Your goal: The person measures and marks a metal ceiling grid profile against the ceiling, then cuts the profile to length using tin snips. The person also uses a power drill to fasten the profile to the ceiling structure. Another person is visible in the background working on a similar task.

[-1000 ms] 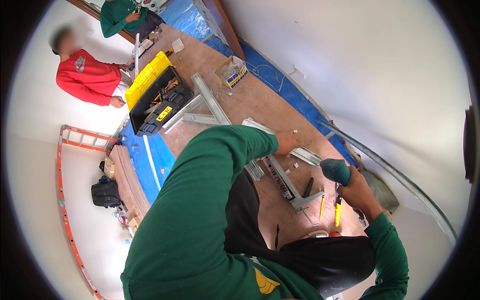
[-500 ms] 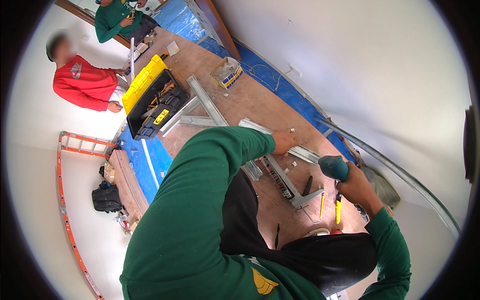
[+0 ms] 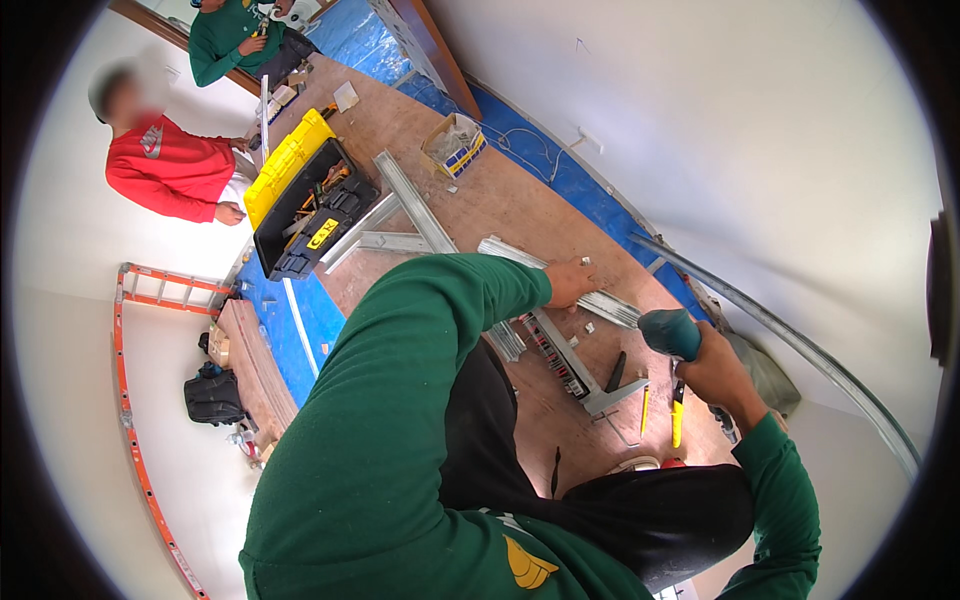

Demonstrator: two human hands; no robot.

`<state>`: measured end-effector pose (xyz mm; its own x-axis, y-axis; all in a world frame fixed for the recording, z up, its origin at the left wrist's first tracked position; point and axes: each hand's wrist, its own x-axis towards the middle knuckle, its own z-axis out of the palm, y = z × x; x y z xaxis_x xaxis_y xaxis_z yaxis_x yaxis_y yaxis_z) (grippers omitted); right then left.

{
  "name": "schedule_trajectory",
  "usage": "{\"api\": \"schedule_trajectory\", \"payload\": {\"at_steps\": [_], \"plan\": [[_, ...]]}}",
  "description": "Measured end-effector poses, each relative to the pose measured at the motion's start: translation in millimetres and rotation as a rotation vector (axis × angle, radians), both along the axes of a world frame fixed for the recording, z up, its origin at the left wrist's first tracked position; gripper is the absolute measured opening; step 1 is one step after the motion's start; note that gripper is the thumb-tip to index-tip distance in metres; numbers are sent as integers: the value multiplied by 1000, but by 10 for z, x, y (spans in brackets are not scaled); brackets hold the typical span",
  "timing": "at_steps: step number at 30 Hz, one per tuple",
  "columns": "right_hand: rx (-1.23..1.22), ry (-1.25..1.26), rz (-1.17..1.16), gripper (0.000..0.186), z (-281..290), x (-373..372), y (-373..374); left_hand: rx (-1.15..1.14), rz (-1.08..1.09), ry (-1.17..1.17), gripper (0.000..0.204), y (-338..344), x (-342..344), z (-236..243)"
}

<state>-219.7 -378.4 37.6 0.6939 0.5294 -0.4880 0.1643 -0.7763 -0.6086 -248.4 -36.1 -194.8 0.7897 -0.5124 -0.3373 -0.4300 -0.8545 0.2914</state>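
Far left of the left fingers, one co-worker in red (image 3: 165,170) and one co-worker in green (image 3: 215,45) are being seen. Nearer, one open toolbox (image 3: 318,232) and three metal channels (image 3: 410,195) are being shown, with one small carton (image 3: 453,147) lying beyond. One metal strip (image 3: 612,308) is being covered partway along by the left hand (image 3: 567,284); whether its fingers are being closed around the edges cannot be told. Between the hands, toward the body, one caulking gun (image 3: 572,372) is lying. One power tool (image 3: 668,335) is being gripped by the right hand (image 3: 720,375), its fingers being clamped around the handle. Below these fingers, one pencil (image 3: 644,410) and one yellow-handled tool (image 3: 678,418) are lying.

Left of the left fingers, black plastic is being paired with a yellow lid, and the channels are showing straight, folded edges. Under those fingers, the pale strip is showing lengthwise ridges; the power tool is showing a rounded teal body.

Everything near the fingers is being supported by a dusty brown board (image 3: 545,215). Far left, an orange ladder (image 3: 126,400) is being seen; beyond the left fingers, blue sheeting (image 3: 590,215) is being spread; rightward, a white wall (image 3: 760,130) is rising.
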Motion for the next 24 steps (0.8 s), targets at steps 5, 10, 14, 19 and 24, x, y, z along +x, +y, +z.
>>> {"api": "schedule_trajectory", "payload": {"at_steps": [5, 10, 14, 19, 24], "plan": [[-5, -26, 4, 46, -38, 7, -18, 16, 4, 8, 85, -19, -1, 53], [7, -5, -8, 48, -54, 14, -25, 5, 14, 4, 84, -22, -8, 88], [18, -51, 17, 48, -24, 14, -5, -5, 12, -12, 85, -14, -16, 73], [11, 10, -19, 47, -4, 18, -5, 8, -6, -32, 88, -10, -11, 34], [2, 9, -19, 48, -34, 31, -18, 4, -3, -36, 87, -5, -5, -6]]}}
